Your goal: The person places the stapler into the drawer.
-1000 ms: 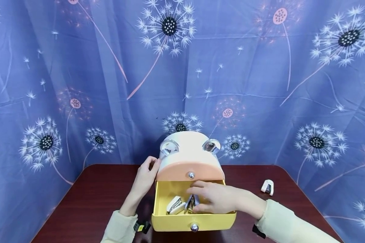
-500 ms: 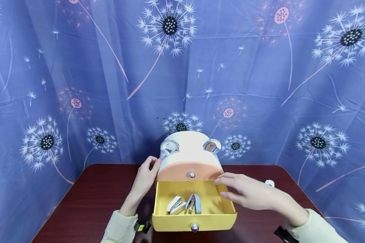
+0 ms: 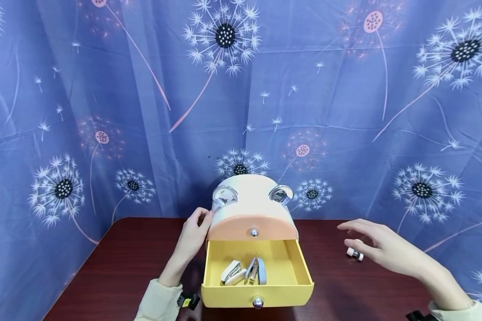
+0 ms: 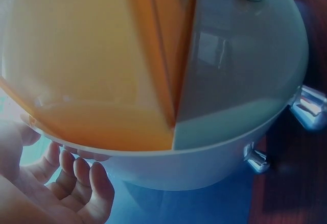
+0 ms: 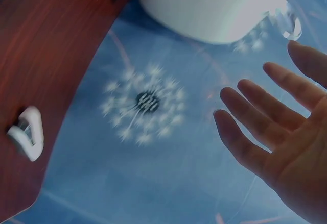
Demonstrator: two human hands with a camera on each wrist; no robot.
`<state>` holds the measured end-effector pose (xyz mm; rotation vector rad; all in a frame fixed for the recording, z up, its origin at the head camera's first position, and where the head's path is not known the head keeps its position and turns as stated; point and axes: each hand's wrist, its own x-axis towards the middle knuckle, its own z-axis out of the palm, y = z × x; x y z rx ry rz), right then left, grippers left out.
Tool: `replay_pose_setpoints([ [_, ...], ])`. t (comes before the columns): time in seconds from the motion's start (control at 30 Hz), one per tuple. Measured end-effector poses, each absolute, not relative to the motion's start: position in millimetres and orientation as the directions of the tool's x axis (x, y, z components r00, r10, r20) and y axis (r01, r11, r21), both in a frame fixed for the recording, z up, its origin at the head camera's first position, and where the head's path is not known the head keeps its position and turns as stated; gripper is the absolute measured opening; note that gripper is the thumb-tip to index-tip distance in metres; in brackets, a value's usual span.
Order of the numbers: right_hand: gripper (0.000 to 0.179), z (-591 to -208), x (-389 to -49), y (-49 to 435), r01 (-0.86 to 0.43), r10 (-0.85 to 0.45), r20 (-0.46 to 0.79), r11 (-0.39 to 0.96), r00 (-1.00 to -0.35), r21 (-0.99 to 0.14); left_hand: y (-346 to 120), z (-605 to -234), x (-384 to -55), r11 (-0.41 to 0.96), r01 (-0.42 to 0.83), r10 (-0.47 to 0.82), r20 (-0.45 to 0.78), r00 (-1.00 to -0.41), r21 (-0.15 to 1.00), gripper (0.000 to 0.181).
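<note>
A white storage box [image 3: 247, 196] with a rounded top stands on the table, its yellow drawer [image 3: 281, 295] pulled out. Inside that drawer lie a white mini stapler [image 3: 232, 273] and a light blue mini stapler [image 3: 261, 272], side by side. My left hand [image 3: 192, 235] touches the box's left side, with loosely bent fingers [image 4: 82, 175] against its wall. Over the right part of the table, my right hand [image 3: 389, 249] hovers holding nothing, fingers spread. Another white mini stapler [image 5: 31, 133] lies on the table below it, partly covered by the hand in the head view.
Above the yellow drawer is a closed peach drawer [image 3: 230, 229] with a round silver knob. Shiny ear-like metal pieces [image 3: 280, 195] stick out from the box top. The dark red table [image 3: 144, 258] meets a blue dandelion-print curtain [image 3: 160, 174] behind.
My right hand has left the drawer beside the blue stapler and moved right, to above the white stapler on the table. The left hand stays at the box.
</note>
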<state>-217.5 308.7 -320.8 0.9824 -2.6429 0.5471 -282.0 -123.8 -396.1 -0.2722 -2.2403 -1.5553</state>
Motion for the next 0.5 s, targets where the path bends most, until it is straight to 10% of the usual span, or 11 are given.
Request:
replay_pose_setpoints([
  [0.5, 0.030, -363.6, -245.2, 360.7, -0.543, -0.442, 0.442, 0.830, -0.781, -0.130, -124.7, -398.7, -283.9, 0.379, 0.379, -0.071, 0.435, -0.898, 0.844, 0.024],
])
